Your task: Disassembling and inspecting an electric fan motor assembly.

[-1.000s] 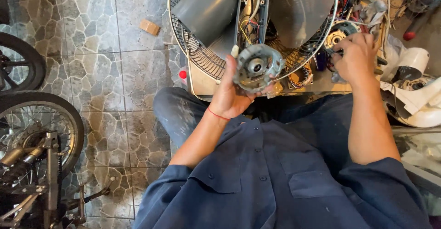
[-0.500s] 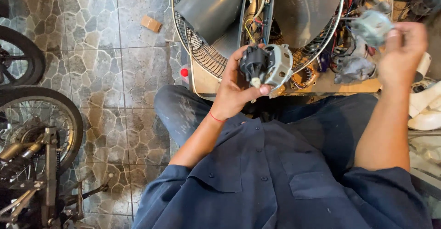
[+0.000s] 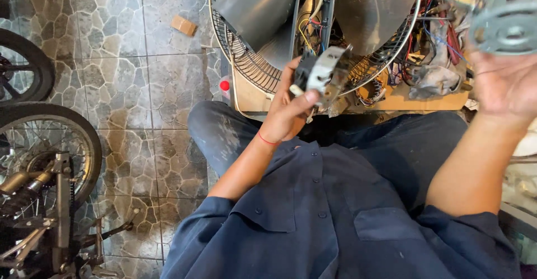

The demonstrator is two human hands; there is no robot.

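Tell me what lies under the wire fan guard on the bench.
Under the wire fan guard: grey fan blades, coloured wires, a wooden board. The left hand and motor part cover the rest.

There is one view only, taken from a camera on the person's head. It looks almost straight down over the dark blue button-up work shirt (image 3: 335,223) and the lap, close enough that the torso fills the lower frame. The grey stone-patterned tiled floor (image 3: 117,77) runs up the picture's left side, and a flat cardboard box (image 3: 391,101) on that floor lies along the top edge, just beyond the knees.
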